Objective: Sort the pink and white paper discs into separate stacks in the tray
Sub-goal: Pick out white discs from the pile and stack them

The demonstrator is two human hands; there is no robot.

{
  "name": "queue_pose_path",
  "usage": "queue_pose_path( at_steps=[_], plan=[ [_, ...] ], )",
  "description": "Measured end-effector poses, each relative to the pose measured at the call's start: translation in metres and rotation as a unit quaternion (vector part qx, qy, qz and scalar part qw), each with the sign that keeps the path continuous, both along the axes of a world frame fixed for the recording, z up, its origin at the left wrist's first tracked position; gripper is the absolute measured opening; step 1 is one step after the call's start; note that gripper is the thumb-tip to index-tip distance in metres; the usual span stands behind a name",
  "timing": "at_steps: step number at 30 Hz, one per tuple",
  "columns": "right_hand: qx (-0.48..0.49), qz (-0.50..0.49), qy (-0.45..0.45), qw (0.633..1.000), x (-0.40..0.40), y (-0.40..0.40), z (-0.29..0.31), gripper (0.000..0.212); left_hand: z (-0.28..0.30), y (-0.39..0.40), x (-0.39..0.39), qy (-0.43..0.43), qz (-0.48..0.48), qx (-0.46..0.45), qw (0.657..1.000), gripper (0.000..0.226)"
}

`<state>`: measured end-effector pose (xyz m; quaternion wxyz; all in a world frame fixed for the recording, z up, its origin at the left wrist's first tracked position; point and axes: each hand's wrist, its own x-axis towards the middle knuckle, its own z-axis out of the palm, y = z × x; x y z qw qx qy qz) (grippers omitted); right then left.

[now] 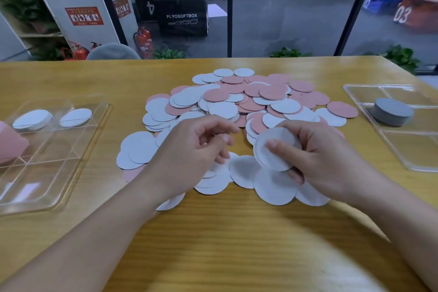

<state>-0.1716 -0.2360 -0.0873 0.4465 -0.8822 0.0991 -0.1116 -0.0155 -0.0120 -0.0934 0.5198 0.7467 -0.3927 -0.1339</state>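
wooden table, black plyo box, fire extinguishers

Counted on the surface: two clear trays, one left of the disc pile, one right of it. Left tray: two white discs. Right tray: one grey-looking stack. Pile itself: dozens of pink and white discs, overlapping too much for an exact count. Two hands above its near edge, left and right.
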Motion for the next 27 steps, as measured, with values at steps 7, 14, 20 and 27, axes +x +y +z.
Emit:
queue_pose_path(
  at_steps=[7,14,20,27],
  plan=[
    [0.003,-0.011,0.02,1.0,-0.007,-0.019,0.002,0.03,-0.008,-0.006,-0.014,-0.214,-0.031,0.218,0.952,0.054],
    [-0.016,0.002,0.033,0.999,-0.005,-0.016,-0.002,0.031,-0.007,-0.011,-0.022,-0.209,-0.03,0.272,0.939,0.057],
    [-0.015,0.001,0.026,1.0,-0.006,-0.013,-0.003,0.032,-0.005,-0.014,-0.033,-0.14,0.027,0.207,0.968,0.053],
    [0.007,0.015,0.0,1.0,-0.006,-0.013,-0.002,0.029,-0.001,-0.01,-0.014,-0.066,0.066,0.042,0.995,0.007]
  ],
)
